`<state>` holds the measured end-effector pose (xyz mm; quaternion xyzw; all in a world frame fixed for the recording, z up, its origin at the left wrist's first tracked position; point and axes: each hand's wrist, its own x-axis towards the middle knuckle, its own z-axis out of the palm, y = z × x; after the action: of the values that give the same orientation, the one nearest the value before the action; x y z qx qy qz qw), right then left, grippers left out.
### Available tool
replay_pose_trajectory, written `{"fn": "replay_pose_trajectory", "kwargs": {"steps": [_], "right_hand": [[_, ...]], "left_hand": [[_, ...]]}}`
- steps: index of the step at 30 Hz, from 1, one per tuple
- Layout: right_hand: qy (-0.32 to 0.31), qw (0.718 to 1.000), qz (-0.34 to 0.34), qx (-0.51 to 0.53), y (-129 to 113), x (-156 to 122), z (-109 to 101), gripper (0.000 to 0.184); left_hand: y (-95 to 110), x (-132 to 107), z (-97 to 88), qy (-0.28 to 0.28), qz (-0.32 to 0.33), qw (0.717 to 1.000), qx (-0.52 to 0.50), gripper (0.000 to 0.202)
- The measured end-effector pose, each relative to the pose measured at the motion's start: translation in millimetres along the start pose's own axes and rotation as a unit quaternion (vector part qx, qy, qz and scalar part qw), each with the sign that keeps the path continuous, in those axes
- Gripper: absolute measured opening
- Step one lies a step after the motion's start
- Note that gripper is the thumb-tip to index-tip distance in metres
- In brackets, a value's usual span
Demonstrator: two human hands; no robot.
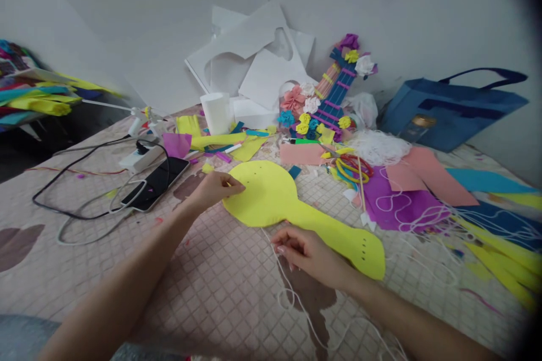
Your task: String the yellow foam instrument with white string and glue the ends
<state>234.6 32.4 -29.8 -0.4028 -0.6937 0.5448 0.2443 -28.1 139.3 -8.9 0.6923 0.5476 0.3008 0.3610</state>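
A yellow guitar-shaped cutout (266, 192) lies on the table, its round body to the left and its neck running down to the right. Small holes show in the round body, and a row of them crosses the neck's end. My left hand (214, 189) is closed in a pinch on the body's left edge. Below the cutout, my right hand (311, 254) has its fingers curled, with the white string (288, 282) at the thumb and index fingertips. That string comes out from the cutout's lower edge and trails across the tablecloth toward me.
A phone (156, 183), a power strip (141, 158) and cables lie at left. Behind are a white roll (215, 113), card offcuts (271, 67) and a decorated paper guitar (336, 98). Scissors (339, 155), tangled string (379, 146), coloured paper (389, 197) and a blue bag (449, 113) are at right.
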Motion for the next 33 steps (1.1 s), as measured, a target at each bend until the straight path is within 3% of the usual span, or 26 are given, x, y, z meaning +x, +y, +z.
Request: {"fn": "replay_pose_trajectory", "kwargs": {"steps": [3, 7, 11, 13, 15, 23, 29, 33], "right_hand": [[-0.009, 1.0, 0.006, 0.014, 0, 0, 0, 0.016], [-0.011, 1.0, 0.008, 0.0, 0, 0, 0, 0.016], [-0.013, 1.0, 0.012, -0.007, 0, 1, 0, 0.015], [-0.014, 1.0, 0.015, -0.009, -1, 1, 0, 0.015], [-0.015, 1.0, 0.019, -0.011, -1, 1, 0, 0.014], [-0.01, 1.0, 0.011, -0.019, -1, 2, -1, 0.014], [0.016, 1.0, 0.002, 0.006, 1, 1, 1, 0.015], [0.089, 0.996, -0.01, -0.001, -5, 4, -4, 0.015]], "left_hand": [[6, -1, 8.7, -0.019, -0.033, 0.995, -0.09, 0.026], [13, -3, 14.3, -0.051, -0.025, 0.983, -0.173, 0.028], [14, -4, 9.6, -0.134, 0.023, 0.985, -0.109, 0.028], [15, -6, 6.6, -0.174, 0.082, 0.979, -0.07, 0.027], [17, -7, 5.5, -0.18, 0.149, 0.972, -0.031, 0.024], [20, -13, 20.0, -0.106, 0.311, 0.938, 0.112, 0.02], [23, -15, 29.4, -0.009, 0.285, 0.948, 0.138, 0.013], [27, -17, 32.4, 0.029, 0.242, 0.962, 0.121, 0.01]]}}
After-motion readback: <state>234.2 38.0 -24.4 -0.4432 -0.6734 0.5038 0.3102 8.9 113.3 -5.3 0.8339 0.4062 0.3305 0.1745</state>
